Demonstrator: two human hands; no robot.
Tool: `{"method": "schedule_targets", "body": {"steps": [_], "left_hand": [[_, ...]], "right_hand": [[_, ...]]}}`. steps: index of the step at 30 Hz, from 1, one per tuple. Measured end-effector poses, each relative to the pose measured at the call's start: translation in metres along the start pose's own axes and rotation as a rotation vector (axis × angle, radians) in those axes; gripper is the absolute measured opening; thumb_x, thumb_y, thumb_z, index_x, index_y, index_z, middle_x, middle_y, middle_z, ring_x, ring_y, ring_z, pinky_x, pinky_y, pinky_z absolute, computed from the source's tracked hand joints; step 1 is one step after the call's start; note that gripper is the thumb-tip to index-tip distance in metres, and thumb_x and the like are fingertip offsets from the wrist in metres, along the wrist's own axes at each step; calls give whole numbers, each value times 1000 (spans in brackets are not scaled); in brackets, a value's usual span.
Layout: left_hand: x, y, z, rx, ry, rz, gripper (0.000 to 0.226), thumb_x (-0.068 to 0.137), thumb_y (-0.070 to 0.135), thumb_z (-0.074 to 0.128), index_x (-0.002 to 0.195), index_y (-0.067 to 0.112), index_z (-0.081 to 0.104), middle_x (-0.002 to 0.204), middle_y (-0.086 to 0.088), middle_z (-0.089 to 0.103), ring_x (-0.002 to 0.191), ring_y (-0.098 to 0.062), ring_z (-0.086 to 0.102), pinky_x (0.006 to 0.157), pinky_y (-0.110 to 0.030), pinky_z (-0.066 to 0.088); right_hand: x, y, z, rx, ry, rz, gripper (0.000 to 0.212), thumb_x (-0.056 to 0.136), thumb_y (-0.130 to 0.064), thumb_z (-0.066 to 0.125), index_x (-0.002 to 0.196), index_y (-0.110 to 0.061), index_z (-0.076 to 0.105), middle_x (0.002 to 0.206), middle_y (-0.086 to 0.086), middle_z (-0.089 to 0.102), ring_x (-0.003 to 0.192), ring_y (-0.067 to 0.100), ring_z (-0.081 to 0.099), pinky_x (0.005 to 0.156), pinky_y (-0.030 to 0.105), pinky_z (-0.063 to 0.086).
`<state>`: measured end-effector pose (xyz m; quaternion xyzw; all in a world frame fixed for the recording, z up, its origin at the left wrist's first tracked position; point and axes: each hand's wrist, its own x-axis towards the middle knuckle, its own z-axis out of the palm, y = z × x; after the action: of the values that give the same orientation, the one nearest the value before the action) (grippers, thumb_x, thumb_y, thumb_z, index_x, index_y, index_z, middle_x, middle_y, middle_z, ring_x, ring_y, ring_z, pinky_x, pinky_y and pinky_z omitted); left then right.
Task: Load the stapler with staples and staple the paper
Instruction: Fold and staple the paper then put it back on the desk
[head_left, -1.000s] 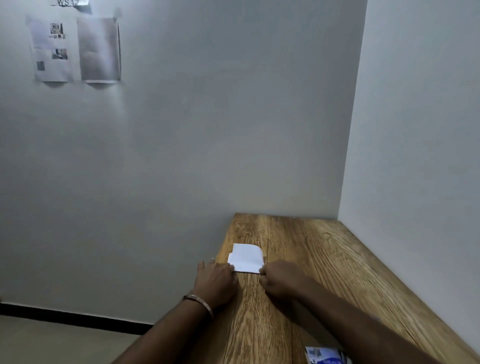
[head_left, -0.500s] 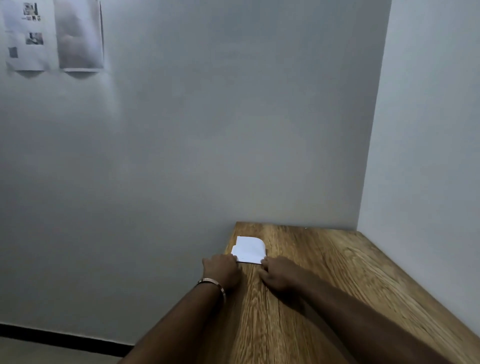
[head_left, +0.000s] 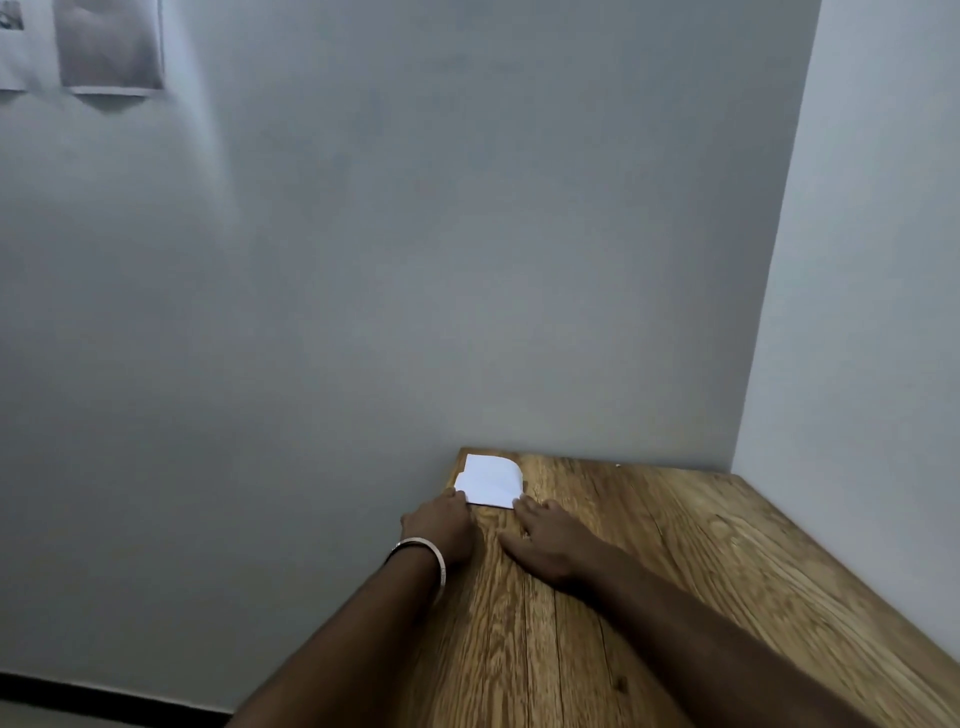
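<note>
Wooden, with a strong grain, the table (head_left: 649, 597) is the largest thing here and it fills the corner between two pale walls (head_left: 467, 260). On the wall far above the table, toward the left, hang two printed sheets (head_left: 106, 47).

Both forearms reach over the table to its far left corner. The right hand (head_left: 548, 540) lies flat on the wood with straight fingers, and its fingertips touch the near right corner of the paper. The left hand (head_left: 441, 525), which wears a metal bangle (head_left: 426, 553) at the wrist, touches the near left edge of the paper; I cannot tell if its fingers are straight or curled.

The white folded paper (head_left: 491, 480) lies flat in that far left corner of the table, close to the wall. I think the hands are placed so to keep it flat and parked away. No stapler and no staples are in view.
</note>
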<state>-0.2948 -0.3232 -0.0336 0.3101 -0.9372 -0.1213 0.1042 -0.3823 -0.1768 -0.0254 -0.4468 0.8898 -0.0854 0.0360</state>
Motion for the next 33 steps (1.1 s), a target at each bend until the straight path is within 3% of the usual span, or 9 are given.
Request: {"method": "schedule_targets", "body": {"steps": [4,8,12,21,27,30,33], "left_hand": [[-1,0,1,12,-2,7,46,101,32,31,141,12,42,147,-8,47,129,-29,50,105,-50,42],[-5,-2,0,22,5,23,56,102,36,28,154,14,22,160,-7,27,140,-33,38,111,-52,36],[-15,-2,-1,-15,46,13,60,102,39,29,155,15,15,163,-12,19,145,-32,30,115,-54,27],[-73,1,-10,16,41,49,57,96,51,37,144,20,40,159,-10,29,148,-30,24,120,-56,12],[-141,7,-20,-4,1,83,45,97,51,35,119,19,57,132,-5,56,131,-27,46,116,-51,26],[-179,12,-26,-28,16,101,41,97,50,37,111,18,58,121,-3,59,117,-24,53,111,-46,34],[-218,15,-31,-37,34,128,37,98,48,39,106,18,58,115,-3,60,109,-22,55,101,-40,42]], "right_hand": [[0,0,3,-3,5,-1,78,97,-64,25,160,-20,8,168,3,5,154,31,6,124,45,13],[-1,3,4,54,59,-19,81,96,-64,31,160,-26,0,169,4,0,154,26,13,122,42,17],[-9,0,5,136,131,7,87,92,-66,38,159,-28,-2,169,4,-1,153,29,19,120,41,24],[-64,2,3,88,73,57,75,98,-61,34,156,-14,26,165,10,21,151,25,23,121,40,24],[-133,-5,-4,33,9,29,66,102,-54,30,157,-19,23,166,9,17,153,24,16,124,44,18],[-169,-11,-11,30,1,17,60,103,-50,30,153,-18,33,161,10,30,148,25,29,120,43,27],[-205,-20,-19,4,7,4,49,102,-45,35,137,-15,53,139,11,53,125,24,52,106,40,42]]}}
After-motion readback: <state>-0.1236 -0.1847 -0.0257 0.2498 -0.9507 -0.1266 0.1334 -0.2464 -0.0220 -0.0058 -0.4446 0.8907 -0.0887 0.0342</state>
